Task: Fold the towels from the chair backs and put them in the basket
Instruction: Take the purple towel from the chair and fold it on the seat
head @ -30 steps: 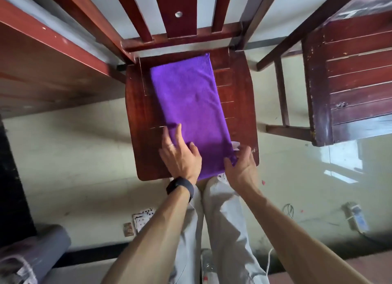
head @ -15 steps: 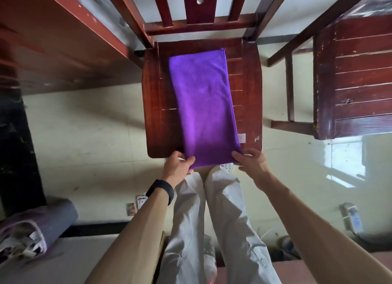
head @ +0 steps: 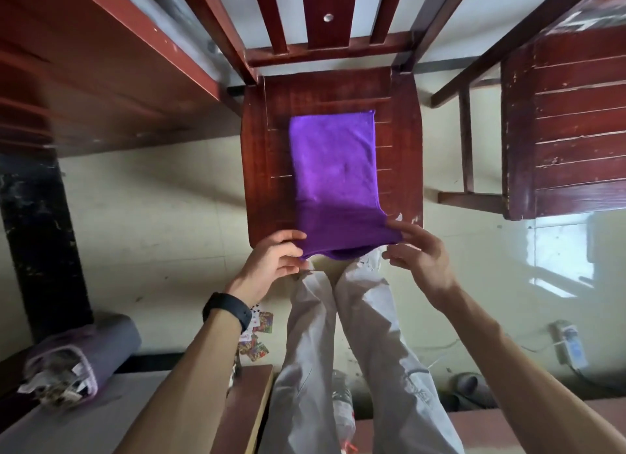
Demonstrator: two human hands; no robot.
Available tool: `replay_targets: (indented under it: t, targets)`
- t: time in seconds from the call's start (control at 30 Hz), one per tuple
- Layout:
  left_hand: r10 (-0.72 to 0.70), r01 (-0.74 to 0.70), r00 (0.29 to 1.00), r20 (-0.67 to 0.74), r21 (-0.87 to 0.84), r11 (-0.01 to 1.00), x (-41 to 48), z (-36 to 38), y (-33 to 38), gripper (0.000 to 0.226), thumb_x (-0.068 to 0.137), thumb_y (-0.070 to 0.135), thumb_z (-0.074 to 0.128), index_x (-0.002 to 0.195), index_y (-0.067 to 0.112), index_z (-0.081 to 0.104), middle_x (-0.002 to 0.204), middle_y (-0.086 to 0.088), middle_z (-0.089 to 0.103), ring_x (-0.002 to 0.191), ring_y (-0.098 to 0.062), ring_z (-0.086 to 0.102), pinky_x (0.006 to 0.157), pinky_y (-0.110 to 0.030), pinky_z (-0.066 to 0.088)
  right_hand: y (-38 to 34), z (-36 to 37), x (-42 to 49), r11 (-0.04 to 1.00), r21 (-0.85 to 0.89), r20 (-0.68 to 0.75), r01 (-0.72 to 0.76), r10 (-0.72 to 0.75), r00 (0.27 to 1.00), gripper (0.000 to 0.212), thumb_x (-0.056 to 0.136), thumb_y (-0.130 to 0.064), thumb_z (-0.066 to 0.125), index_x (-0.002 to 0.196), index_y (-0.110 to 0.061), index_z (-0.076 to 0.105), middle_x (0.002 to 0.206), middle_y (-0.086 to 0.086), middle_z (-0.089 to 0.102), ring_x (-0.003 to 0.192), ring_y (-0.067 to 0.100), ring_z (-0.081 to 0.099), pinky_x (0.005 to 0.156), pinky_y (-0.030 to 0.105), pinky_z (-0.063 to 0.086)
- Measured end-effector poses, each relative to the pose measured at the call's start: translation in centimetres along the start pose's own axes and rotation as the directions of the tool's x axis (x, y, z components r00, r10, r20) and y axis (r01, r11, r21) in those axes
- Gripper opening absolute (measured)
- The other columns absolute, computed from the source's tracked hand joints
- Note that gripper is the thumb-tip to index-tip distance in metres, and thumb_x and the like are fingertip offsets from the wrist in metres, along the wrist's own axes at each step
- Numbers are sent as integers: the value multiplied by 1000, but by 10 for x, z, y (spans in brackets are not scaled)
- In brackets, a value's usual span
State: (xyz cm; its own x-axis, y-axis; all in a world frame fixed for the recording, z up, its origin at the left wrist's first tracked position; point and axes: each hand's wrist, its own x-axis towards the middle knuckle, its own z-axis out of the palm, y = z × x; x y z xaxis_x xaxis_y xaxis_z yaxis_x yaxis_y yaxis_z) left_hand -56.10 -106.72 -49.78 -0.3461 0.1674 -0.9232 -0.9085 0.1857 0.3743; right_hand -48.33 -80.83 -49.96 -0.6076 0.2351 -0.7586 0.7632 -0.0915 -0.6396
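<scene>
A purple terry towel (head: 333,169), folded into a long narrow strip, lies lengthwise down the middle of the seat of a dark red wooden chair (head: 267,155). Its far end stops short of the seat's back edge, and its near end reaches over the seat's front edge, where it is raised off the wood. The left hand (head: 271,262) pinches the towel's near left corner, its fingers (head: 288,237) closed on the cloth. The right hand (head: 421,255) holds the near right corner between thumb and fingers, the cloth stretched taut between the two hands. A black wristband (head: 226,309) sits on the left wrist. Below the hands are the person's legs in pale grey trousers (head: 366,352), standing on a cream tiled floor (head: 162,216). A second dark red wooden chair (head: 572,121) stands to the right, well apart from the first. Scattered playing cards (head: 259,335) lie on the floor beside the left leg.
</scene>
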Motion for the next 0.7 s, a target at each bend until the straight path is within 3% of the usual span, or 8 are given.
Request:
replay_targets:
  t: [0.1,0.2,0.27,0.37,0.4,0.47,0.6,0.7]
  targets:
    - [86,-102,983,163,93,990,6,-11,35,41,75,4,68,112,21,65,97,-3,76,93,-18,73,83,-25,55,-23,-6,22,975,-203,16,94,-92,996,38,78,-20,81,111,-36,73,84,-4,78,82,11,74,80,30,57]
    - [187,-206,978,91,305,930,27,-15,65,23,84,22,77,105,17,68,83,1,75,74,-13,70,79,-30,54,-41,0,54,910,-377,-116,176,-234,965,9,86,-37,75,96,-37,74,88,-4,73,78,3,68,76,18,53]
    - [319,-287,948,-8,412,865,49,-16,81,18,88,33,73,98,19,71,75,8,68,65,-7,61,71,-28,50,-53,7,81,857,-472,-149,206,-308,940,10,89,-44,70,93,-35,71,92,-4,66,74,-4,61,67,3,41]
    - [378,-315,922,-84,405,859,87,-14,101,19,91,39,67,97,22,70,95,3,70,88,-11,64,84,-38,52,-65,17,121,859,-465,-136,215,-309,941,30,95,-48,61,99,-19,69,95,1,66,78,10,62,70,17,45]
    - [359,-304,928,-101,352,885,98,-12,106,20,92,40,66,97,21,69,103,-1,71,98,-19,66,90,-43,52,-67,20,134,870,-448,-142,207,-298,944,34,96,-49,58,100,-17,68,91,0,67,79,15,62,71,26,46]
    - [361,-306,920,-155,294,906,122,-8,115,26,93,43,61,96,18,67,110,-12,70,108,-33,65,96,-51,51,-71,28,161,882,-436,-185,180,-283,941,36,99,-51,52,99,-17,64,85,-3,66,80,20,60,71,30,42]
    - [475,-281,826,-305,509,814,162,0,121,36,101,44,47,93,14,65,106,-17,69,101,-39,62,84,-38,49,-72,41,206,864,-489,-259,122,-277,925,38,102,-49,45,110,-17,63,90,-4,60,91,23,59,76,25,36]
    - [564,-228,752,-342,668,708,179,6,120,41,104,41,39,100,6,61,110,-24,67,103,-44,59,80,-40,42,-68,47,226,843,-531,-274,86,-267,924,39,102,-50,42,110,-18,61,94,4,65,98,31,62,76,26,35]
